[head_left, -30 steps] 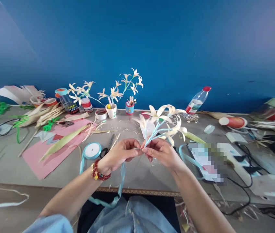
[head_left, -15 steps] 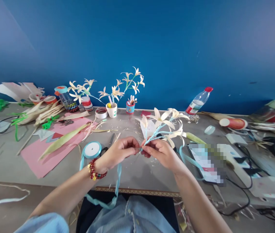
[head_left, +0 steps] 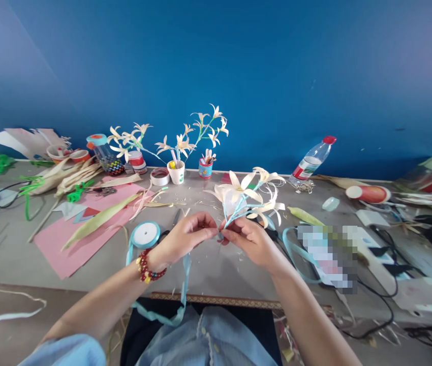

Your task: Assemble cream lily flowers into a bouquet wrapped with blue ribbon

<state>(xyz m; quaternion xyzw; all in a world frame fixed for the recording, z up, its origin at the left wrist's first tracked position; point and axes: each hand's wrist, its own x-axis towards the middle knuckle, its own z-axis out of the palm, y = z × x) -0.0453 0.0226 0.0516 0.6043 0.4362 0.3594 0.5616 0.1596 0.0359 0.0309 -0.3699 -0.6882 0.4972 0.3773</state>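
Observation:
A spray of pale cream flowers [head_left: 244, 190] on light-blue wrapped stems rises from between the fingers of my right hand [head_left: 248, 239], which pinches the gathered stem bases. My left hand [head_left: 193, 236], with red beads at the wrist, meets it from the left, thumb and forefinger pressed together at the stem ends. What its fingertips pinch is too small to make out. Light-blue ribbon [head_left: 185, 284] hangs below my left hand and loops over my lap. The ribbon spool [head_left: 145, 234] lies left of my left hand.
Pink paper [head_left: 58, 249] and a long husk [head_left: 99, 222] lie left. Behind stand a white cup [head_left: 177, 175], a small blue-red pot [head_left: 205, 170] and more flowers [head_left: 181, 145]. A tilted bottle [head_left: 309, 162], a red paper cup [head_left: 368, 193], a blurred phone [head_left: 326, 256] and cables are right.
The flower spray has turned and shifted slightly left and toward the hands. My right hand still pinches its stems, and my left hand has barely moved.

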